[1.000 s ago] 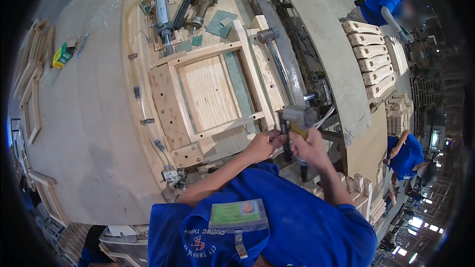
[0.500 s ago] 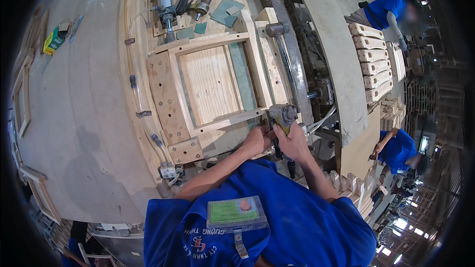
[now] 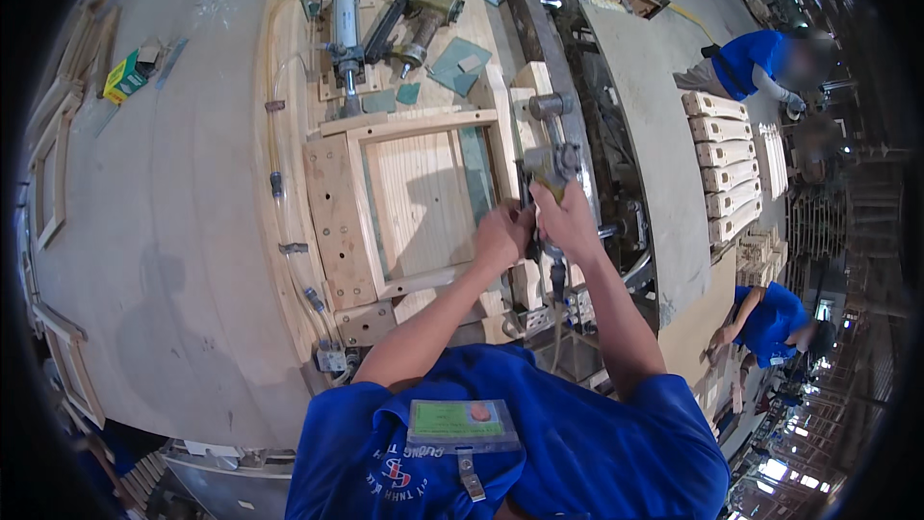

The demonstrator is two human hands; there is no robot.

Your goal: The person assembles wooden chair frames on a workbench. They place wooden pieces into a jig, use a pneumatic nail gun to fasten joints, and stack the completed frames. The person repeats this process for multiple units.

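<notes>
**Nailing at a frame jig**

Workshop bench with a wooden clamping jig [image 3: 332,221] holding a pale wood frame [image 3: 428,197]. Right hand [image 3: 568,221] is clenched around a pneumatic nail gun [image 3: 551,166] pressed at the frame's right rail. Left hand [image 3: 500,239] closes on the rail just beside the gun's nose. Judged risk: with fingers so near, a slipped or deflected nail could hit them.

Olive nail gun [image 3: 549,169] (held upright) at wooden frame's [image 3: 423,125] right rail.
</notes>
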